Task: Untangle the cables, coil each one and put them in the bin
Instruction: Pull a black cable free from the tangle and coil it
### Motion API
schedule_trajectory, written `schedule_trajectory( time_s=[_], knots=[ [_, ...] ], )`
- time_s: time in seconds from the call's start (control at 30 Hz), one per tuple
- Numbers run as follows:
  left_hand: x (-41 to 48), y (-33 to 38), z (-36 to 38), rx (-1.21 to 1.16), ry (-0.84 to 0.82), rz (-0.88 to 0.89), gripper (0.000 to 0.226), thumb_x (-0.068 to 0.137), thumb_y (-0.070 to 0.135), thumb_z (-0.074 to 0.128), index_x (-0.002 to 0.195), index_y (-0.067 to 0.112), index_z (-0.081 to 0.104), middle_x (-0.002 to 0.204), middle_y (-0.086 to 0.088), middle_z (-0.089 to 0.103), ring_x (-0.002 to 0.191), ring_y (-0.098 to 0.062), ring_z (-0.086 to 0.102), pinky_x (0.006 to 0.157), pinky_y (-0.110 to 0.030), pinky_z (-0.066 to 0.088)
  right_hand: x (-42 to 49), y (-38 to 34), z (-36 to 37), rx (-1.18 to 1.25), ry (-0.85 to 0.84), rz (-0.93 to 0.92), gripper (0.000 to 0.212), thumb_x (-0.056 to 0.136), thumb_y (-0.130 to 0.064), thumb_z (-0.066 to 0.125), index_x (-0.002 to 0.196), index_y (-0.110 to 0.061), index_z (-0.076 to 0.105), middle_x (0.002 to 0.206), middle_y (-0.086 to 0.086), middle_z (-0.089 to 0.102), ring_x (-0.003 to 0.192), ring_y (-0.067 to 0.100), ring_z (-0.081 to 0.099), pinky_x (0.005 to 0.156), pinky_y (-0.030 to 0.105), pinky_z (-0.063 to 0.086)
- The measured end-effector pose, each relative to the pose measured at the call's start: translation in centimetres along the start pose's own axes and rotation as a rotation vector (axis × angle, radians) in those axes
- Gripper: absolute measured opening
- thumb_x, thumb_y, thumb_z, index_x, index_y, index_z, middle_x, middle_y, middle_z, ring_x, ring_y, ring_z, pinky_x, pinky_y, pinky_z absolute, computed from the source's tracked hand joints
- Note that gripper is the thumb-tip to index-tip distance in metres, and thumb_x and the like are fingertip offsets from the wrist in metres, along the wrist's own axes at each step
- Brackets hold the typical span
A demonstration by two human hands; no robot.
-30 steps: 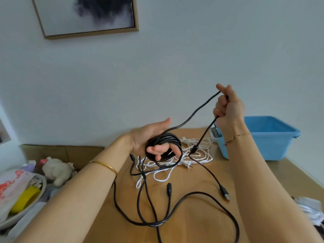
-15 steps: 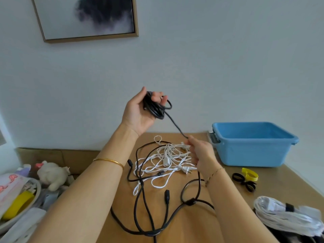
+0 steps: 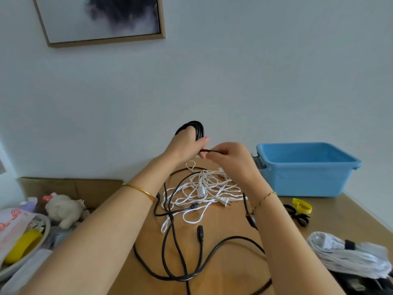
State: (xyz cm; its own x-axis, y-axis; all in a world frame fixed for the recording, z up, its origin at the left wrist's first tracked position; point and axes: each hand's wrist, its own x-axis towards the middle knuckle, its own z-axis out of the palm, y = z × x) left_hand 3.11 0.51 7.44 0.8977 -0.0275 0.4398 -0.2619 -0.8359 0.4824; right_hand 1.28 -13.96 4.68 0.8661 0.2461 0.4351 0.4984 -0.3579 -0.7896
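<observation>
Head view: the left hand [image 3: 185, 145] is up above the table's far edge, left of the bin [image 3: 306, 179], fingers curled round a black coil [image 3: 195, 126] whose loops stand out over its knuckles. The right hand [image 3: 231, 158] sits between that hand and the bin, pinching the coil's free strand [image 3: 209, 150]. The strand runs nearly level, a short span from one hand to the other, so the coil lies just left of the right hand. I judge the next loop turns on that: the right hand, the nearer one to the bin, feeds slack leftward onto the coil. The rest of the black cable [image 3: 170, 241] sprawls on the table [image 3: 223, 228], left of the bin and nearer the person, crossing a white cable [image 3: 204, 184] heaped just left of the bin. That crossing could snag as slack is drawn up.

The table is plain brown wood against a pale wall. The bin looks empty as far as its inside shows. Nearer than the bin lie loose ties [image 3: 299, 207] and a white bundle [image 3: 348, 254].
</observation>
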Motion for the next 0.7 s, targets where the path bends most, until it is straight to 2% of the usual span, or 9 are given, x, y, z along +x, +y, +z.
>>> schedule_trajectory(
  time_s=[0.1,0.23,0.33,0.37,0.43,0.47,0.53,0.6,0.7],
  knots=[
    [-0.5,0.6,-0.5,-0.076,-0.103,0.017,0.041,0.1,0.035,0.043,0.069,0.012,0.055,0.065,-0.007,0.07,0.056,-0.01,0.064,0.074,-0.031,0.048,0.5,-0.2,-0.9,-0.029,0.072,-0.087,0.011,0.084,-0.019,0.064,0.078,-0.013,0.071,0.069,0.001,0.064,0.061,0.018,0.054,0.061,0.035,0.043],
    [-1.1,0.9,-1.5,-0.26,-0.348,-0.059,0.064,0.092,0.059,0.039,0.093,0.0,0.065,0.058,-0.008,0.065,0.047,-0.012,0.059,0.069,-0.027,0.051,1.4,-0.8,-2.2,-0.079,0.139,-0.19,0.002,0.082,-0.017,0.07,0.081,-0.015,0.07,0.072,-0.011,0.063,0.066,0.001,0.056,0.061,0.016,0.042],
    [-1.3,0.6,-2.1,-0.5,-0.537,-0.062,0.052,0.095,0.039,0.048,0.099,-0.01,0.065,0.044,-0.003,0.052,0.039,-0.012,0.047,0.06,-0.028,0.051,1.8,-0.8,-2.7,-0.057,0.138,-0.203,0.005,0.083,-0.015,0.069,0.08,-0.011,0.071,0.068,-0.012,0.06,0.06,-0.004,0.053,0.057,0.009,0.04],
    [-1.4,0.4,-2.3,-0.602,-0.587,-0.068,0.048,0.096,0.034,0.047,0.099,-0.011,0.066,0.041,-0.001,0.047,0.037,-0.011,0.042,0.056,-0.027,0.05,1.9,-0.7,-2.9,-0.049,0.154,-0.206,0.007,0.084,-0.016,0.068,0.082,-0.01,0.072,0.068,-0.011,0.061,0.06,-0.003,0.053,0.058,0.01,0.04],
    [-1.4,-0.1,-2.6,-0.825,-0.671,-0.066,0.049,0.092,0.034,0.043,0.095,-0.008,0.068,0.038,0.004,0.042,0.034,-0.008,0.035,0.052,-0.022,0.047,2.1,-0.3,-3.2,-0.047,0.204,-0.21,0.013,0.087,-0.018,0.066,0.086,-0.007,0.073,0.074,0.0,0.066,0.067,0.009,0.056,0.066,0.023,0.046],
    [-1.3,-0.3,-2.8,-0.95,-0.708,-0.057,0.05,0.091,0.035,0.042,0.093,-0.007,0.069,0.039,0.005,0.042,0.033,-0.006,0.034,0.05,-0.02,0.047,2.2,-0.2,-3.2,-0.042,0.217,-0.213,0.016,0.088,-0.019,0.064,0.088,-0.006,0.073,0.079,0.007,0.068,0.071,0.017,0.057,0.069,0.03,0.047],
    [-1.0,-0.7,-3.0,-1.185,-0.781,-0.022,0.05,0.092,0.036,0.044,0.093,-0.006,0.071,0.041,0.006,0.046,0.031,-0.003,0.039,0.049,-0.019,0.048,2.3,0.0,-3.0,-0.037,0.216,-0.231,0.022,0.091,-0.02,0.06,0.088,-0.002,0.073,0.081,0.016,0.068,0.07,0.022,0.053,0.067,0.034,0.045],
    [-0.7,-0.6,-2.9,-1.36,-0.807,0.013,0.052,0.093,0.039,0.045,0.095,-0.006,0.071,0.043,0.007,0.049,0.031,-0.002,0.044,0.05,-0.018,0.049,2.3,0.0,-2.6,-0.051,0.189,-0.235,0.029,0.094,-0.02,0.055,0.078,-0.001,0.07,0.068,0.019,0.059,0.062,0.018,0.044,0.059,0.034,0.038],
    [-0.5,0.5,-2.6,-1.504,-0.694,-0.048,0.076,0.094,0.056,0.028,0.09,-0.005,0.072,0.041,0.009,0.046,0.029,-0.003,0.041,0.047,-0.015,0.046,2.3,0.1,-2.1,-0.053,0.137,-0.161,0.041,0.097,-0.023,0.05,0.058,-0.009,0.051,0.054,0.002,0.041,0.052,0.012,0.032,0.051,0.023,0.031]
  ],
)
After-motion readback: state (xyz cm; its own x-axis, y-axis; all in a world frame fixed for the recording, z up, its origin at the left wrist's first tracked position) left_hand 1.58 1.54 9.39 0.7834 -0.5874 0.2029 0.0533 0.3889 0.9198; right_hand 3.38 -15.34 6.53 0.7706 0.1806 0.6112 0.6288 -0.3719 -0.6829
